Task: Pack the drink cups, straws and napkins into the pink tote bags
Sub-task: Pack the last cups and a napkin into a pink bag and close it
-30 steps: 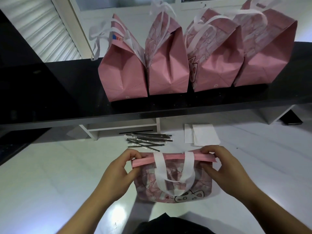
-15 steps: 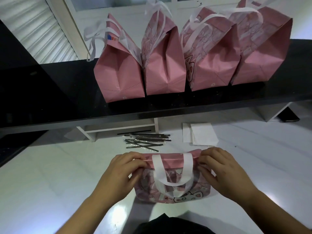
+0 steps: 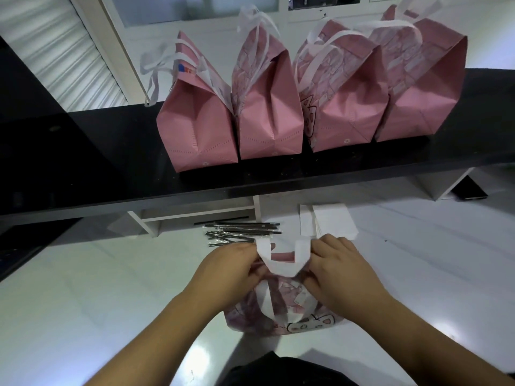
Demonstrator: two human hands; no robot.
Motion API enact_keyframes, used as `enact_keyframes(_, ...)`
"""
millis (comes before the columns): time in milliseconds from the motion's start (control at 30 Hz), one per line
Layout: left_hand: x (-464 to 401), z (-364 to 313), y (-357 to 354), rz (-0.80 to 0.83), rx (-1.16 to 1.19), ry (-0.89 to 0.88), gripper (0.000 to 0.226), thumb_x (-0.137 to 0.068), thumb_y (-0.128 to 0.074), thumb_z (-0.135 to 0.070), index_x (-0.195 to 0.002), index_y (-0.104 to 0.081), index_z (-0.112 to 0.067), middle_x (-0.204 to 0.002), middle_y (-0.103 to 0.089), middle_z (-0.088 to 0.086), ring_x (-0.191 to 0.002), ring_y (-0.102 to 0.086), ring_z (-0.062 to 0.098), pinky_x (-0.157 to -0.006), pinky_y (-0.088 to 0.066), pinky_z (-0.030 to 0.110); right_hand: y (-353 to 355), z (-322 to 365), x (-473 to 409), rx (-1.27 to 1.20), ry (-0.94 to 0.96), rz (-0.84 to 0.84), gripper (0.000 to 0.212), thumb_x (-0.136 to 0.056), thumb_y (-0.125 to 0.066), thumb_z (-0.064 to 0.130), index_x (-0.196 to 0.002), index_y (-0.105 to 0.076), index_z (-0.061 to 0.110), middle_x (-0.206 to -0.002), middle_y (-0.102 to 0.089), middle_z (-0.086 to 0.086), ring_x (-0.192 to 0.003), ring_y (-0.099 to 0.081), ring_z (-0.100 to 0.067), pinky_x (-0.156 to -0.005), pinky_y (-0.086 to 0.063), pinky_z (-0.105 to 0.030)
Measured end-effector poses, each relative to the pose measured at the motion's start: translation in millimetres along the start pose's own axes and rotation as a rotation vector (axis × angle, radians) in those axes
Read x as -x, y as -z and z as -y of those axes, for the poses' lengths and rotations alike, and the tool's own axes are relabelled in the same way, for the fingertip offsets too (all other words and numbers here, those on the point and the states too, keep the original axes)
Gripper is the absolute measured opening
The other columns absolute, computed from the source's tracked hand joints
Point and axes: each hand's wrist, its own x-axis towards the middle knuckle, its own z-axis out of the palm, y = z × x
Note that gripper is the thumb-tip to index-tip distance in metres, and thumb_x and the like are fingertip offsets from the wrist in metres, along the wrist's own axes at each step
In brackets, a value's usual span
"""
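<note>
Across the frame's upper half, a black shelf (image 3: 83,162) carries four standing pink bags (image 3: 306,107), apparently packed. Lower centre on the white tabletop (image 3: 83,302), our left hand (image 3: 231,267) and right hand (image 3: 341,271) grip a fifth bag (image 3: 281,310) at its mouth; straws (image 3: 239,232) and napkins (image 3: 331,218) remain beyond it.

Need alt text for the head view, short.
Two hands, left hand and right hand, pinch the top of a pink tote bag on a white table. Behind lie black straws and white napkins; four pink bags stand on a black shelf.
</note>
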Motion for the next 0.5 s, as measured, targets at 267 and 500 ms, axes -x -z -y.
enact_keyframes(267, -15.7, -17.7, -16.0, -0.035, -0.264, -0.054, 0.022, -0.092, -0.058, -0.039, -0.097, -0.074, -0.025, -0.091, -0.074, 0.002, -0.081, -0.069, 0.028, -0.059, -0.038, 0.031, 4.0, 5.1, -22.7, -0.079, 0.014, 0.088, 0.024, -0.099, -0.058, 0.036, -0.103, -0.079, 0.027, -0.098, -0.072, 0.005, -0.092, -0.064, -0.021, -0.076, -0.052, -0.033)
enact_keyframes(500, -12.2, -7.1, -20.7, -0.111, -0.174, -0.103, 0.031, -0.100, -0.059, -0.049, -0.096, -0.080, -0.027, -0.089, -0.075, -0.002, -0.079, -0.070, 0.024, -0.058, -0.038, 0.029, 11.7, -25.5, -8.0, -0.194, -0.017, 0.135, 0.024, -0.099, -0.057, 0.042, -0.105, -0.078, 0.030, -0.093, -0.070, 0.012, -0.087, -0.061, -0.011, -0.075, -0.052, -0.028)
